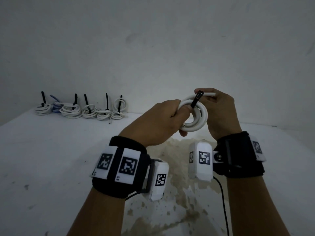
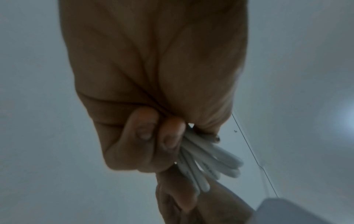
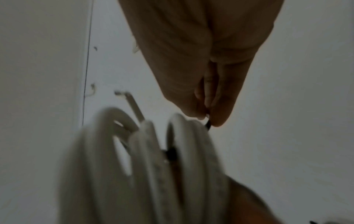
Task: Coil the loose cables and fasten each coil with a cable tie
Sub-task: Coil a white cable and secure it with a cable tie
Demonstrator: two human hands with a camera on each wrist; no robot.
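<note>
A white cable coil (image 1: 196,114) hangs in the air above the table, between both hands. My left hand (image 1: 163,120) grips the coil's left side, fingers curled round its loops (image 2: 206,160). A black cable tie (image 1: 196,100) crosses the top of the coil, its head end up. My right hand (image 1: 216,106) pinches that tie's upper end between thumb and fingers; the right wrist view shows the black tie (image 3: 207,125) at the fingertips and the coil (image 3: 149,159) close in front. A short cable end sticks out to the right by the right thumb.
Several tied coils (image 1: 81,108), white and one blue, sit in a row at the table's back left by the wall, black tie tails standing up. The white table (image 1: 51,159) has a brown stained patch below my hands. A black wire runs from the right wrist camera.
</note>
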